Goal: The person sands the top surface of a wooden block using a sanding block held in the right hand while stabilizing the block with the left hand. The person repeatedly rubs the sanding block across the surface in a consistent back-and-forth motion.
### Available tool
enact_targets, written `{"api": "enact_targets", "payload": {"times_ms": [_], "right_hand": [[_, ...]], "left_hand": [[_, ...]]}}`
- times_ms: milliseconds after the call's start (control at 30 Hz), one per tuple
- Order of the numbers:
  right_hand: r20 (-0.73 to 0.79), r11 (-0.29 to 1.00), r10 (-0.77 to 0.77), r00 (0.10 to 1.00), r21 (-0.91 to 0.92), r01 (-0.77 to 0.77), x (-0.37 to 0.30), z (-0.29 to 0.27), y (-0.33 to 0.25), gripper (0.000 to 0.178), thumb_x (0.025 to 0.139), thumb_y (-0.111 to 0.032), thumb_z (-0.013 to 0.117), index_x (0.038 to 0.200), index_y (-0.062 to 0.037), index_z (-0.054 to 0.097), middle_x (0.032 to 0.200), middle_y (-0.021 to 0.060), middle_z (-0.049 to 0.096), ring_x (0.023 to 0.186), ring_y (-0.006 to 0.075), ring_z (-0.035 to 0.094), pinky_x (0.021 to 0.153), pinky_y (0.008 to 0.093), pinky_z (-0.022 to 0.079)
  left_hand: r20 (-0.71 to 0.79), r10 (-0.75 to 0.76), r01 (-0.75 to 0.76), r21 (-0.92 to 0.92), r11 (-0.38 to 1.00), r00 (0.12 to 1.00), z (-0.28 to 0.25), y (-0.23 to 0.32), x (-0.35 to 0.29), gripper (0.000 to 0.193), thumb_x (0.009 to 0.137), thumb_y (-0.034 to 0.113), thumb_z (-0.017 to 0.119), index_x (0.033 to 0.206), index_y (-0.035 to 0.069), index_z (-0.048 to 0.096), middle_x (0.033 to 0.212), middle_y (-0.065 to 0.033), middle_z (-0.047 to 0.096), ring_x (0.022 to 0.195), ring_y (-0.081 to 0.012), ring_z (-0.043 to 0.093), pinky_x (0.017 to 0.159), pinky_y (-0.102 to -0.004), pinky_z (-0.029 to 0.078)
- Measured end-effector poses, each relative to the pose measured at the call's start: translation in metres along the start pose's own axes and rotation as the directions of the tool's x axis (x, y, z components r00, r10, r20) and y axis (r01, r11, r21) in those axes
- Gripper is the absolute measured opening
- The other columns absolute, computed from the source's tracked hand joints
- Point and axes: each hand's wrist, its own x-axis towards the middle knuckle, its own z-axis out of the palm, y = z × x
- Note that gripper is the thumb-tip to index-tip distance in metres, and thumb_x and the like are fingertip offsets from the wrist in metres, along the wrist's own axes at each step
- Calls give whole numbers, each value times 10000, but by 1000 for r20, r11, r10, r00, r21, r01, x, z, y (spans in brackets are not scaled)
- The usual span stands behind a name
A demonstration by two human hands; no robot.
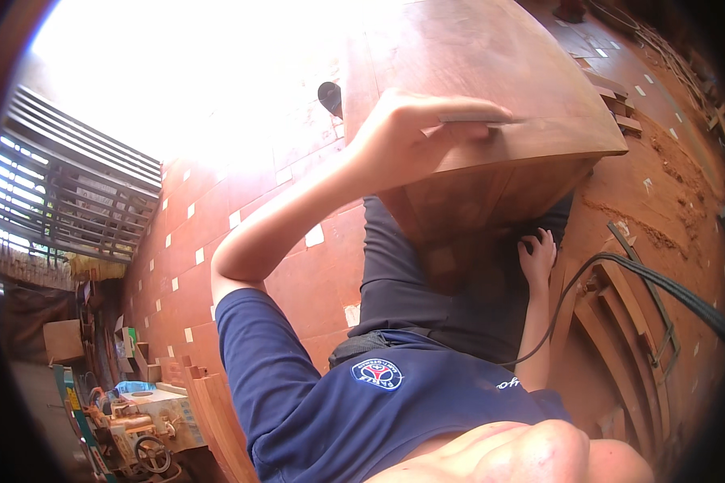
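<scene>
A large wooden piece [475,64] with a smooth reddish-brown top stands in front of me, its near edge over my lap. My left hand [415,133] is on that top close to the near edge. Between its fingers and the wood shows a thin, flat, greyish-brown strip [466,117]; I cannot tell whether it is sandpaper or a scraper. My right hand [538,256] rests low beside my right leg, under the wooden piece's near corner. Its fingers are loosely bent and apart, with nothing seen in them.
Curved wooden parts [620,346] lie at the right, crossed by a dark cable [660,282]. Sawdust [660,193] covers the floor there, near stacked wood offcuts [616,101]. A machine with a handwheel [151,452] stands at lower left, beside upright boards [217,410].
</scene>
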Motion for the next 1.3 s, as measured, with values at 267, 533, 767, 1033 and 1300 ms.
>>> {"api": "enact_targets", "payload": {"times_ms": [267, 533, 767, 1033, 1300], "right_hand": [[-8, 1000, 4, 1000, -11, -4, -2, 0, 7, 204, 876, -251, 725, 1030, -120, 751, 1450, 173, 531, 1454, 372, 364, 1206, 546, 244], [21, 1000, -9, 1000, -13, 9, 6, 1, -4, 202, 873, -251, 728, 1027, -125, 757, 1447, 166, 536, 1456, 357, 366, 1216, 537, 235], [-16, 1000, 2, 1000, -8, -2, 0, 1, 4, 193, 862, -243, 732, 1012, -123, 755, 1442, 162, 541, 1448, 370, 371, 1206, 538, 242], [-10, 1000, -1, 1000, 5, 1, 0, 1, 1, 197, 858, -246, 732, 1014, -129, 759, 1439, 165, 542, 1447, 374, 372, 1204, 540, 247], [-30, 1000, -5, 1000, 4, 5, 1, -1, 2, 202, 860, -251, 732, 1020, -130, 761, 1445, 176, 538, 1445, 376, 376, 1205, 548, 244]], "left_hand": [[-166, -214, 174, -228, 958, 963, -21, -53, 66, 323, 999, 294, 676, 1119, -1, 736, 941, -74, 735, 923, -116, 693, 805, -302, 585], [-154, -71, 90, 114, 989, 985, 4, -208, 102, 263, 981, 159, 651, 1220, 81, 728, 1040, -114, 756, 885, -144, 687, 798, -289, 560], [143, 73, -100, 198, 975, 987, 25, -110, 55, 539, 797, -87, 535, 1242, 145, 730, 1206, -173, 718, 1025, -307, 722, 904, -364, 575], [-42, -283, 279, -79, 957, 958, -14, -18, -11, 163, 939, 146, 735, 986, 0, 790, 1006, -102, 785, 887, -133, 743, 759, -264, 575], [-278, -34, 99, 223, 970, 960, -37, -142, 91, 260, 1022, 151, 579, 1185, -6, 706, 996, -88, 761, 890, -150, 704, 798, -291, 558]]}}
